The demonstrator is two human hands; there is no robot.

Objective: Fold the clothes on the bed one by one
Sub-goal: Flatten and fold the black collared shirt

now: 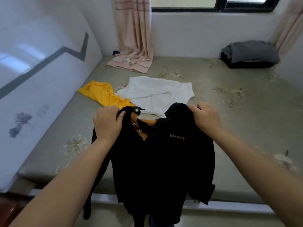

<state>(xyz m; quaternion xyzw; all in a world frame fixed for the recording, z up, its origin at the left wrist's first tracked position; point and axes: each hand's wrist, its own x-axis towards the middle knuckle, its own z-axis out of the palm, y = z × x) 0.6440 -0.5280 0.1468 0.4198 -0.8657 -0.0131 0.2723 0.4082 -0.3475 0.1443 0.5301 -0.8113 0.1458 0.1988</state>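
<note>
1. Left hand (107, 122) clamped on the black shirt (161, 159) at its shoulder, fingers curled into the fabric
2. Right hand (205, 118) gripping the opposite shoulder the same way
3. Shirt held up at 6 o'clock, hanging over the near edge of the bed (229, 128), orange lining and metal snaps showing at the collar
4. White garment (157, 91) at 12 o'clock behind it, yellow garment (101, 93) at 11
5. Dark pile (249, 54) way out at 2 o'clock, by the wall

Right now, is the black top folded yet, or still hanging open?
Not folded. The black top hangs full length, gripped at its shoulders by the left hand and right hand, its hem dropping past the bed edge.
</note>
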